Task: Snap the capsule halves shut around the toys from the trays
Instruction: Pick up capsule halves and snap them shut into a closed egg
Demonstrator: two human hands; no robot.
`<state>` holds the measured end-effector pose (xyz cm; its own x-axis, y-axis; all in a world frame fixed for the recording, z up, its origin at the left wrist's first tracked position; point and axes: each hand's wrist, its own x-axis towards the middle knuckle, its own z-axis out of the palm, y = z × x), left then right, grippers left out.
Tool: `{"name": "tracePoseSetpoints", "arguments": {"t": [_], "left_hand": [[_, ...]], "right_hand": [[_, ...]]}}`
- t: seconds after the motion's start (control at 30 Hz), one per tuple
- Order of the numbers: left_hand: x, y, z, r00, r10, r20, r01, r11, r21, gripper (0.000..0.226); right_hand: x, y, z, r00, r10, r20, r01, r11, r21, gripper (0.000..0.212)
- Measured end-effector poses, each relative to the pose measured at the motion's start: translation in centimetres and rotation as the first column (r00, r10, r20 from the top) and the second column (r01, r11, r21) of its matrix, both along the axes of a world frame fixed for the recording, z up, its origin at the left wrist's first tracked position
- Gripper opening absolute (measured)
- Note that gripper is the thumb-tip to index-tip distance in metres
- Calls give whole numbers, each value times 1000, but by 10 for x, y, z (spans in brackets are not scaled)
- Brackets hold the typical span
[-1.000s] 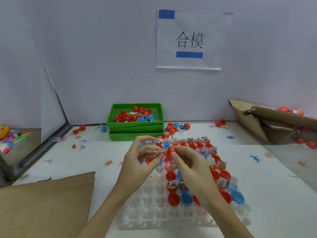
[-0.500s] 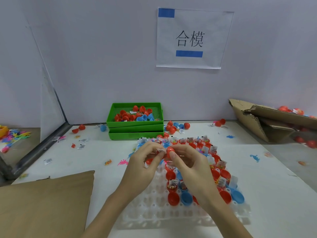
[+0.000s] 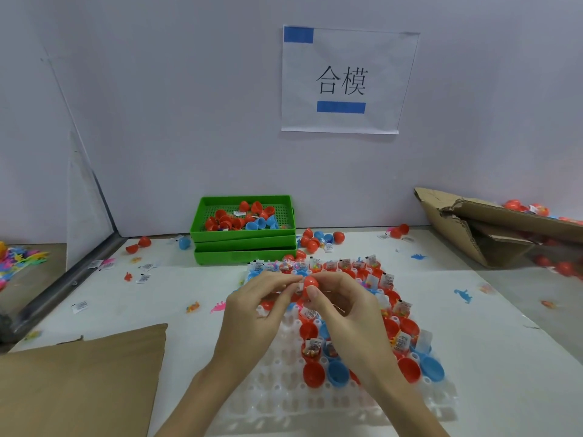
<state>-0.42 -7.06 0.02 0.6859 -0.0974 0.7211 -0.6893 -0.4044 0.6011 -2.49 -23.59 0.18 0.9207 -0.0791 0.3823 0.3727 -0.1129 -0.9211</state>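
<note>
Capsule (image 3: 309, 283): red, glossy, round, held above the white tray (image 3: 284, 402).
Right hand (image 3: 344, 305): pinching capsule, thumb on front.
Left hand (image 3: 262, 299): fingertips pinching its left side.
Tray: red and blue halves, tagged toys.
Sign (image 3: 344, 80): "合模", blue tape.

Bright, even overhead light falls across the white table (image 3: 492, 357), casting only faint shadows; wide-angle distortion bends the edges, where detail softens slightly.
</note>
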Motion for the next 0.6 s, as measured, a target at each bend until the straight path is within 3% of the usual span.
{"name": "tracePoseSetpoints", "arguments": {"t": [0.17, 0.43, 0.6], "left_hand": [[-2, 0, 1, 993, -27, -116, 15, 994, -109, 18], [-2, 2, 0, 994, -74, -74, 78, 996, 46, 33], [-3, -4, 2, 973, -88, -214, 62, 990, -128, 28]], "right_hand": [[1, 1, -2, 1000, -8, 0, 8, 1000, -17, 14], [-2, -2, 1, 1000, -8, 7, 8, 999, 46, 15], [-2, -2, 3, 1000, -4, 12, 3, 996, 86, 16]]}}
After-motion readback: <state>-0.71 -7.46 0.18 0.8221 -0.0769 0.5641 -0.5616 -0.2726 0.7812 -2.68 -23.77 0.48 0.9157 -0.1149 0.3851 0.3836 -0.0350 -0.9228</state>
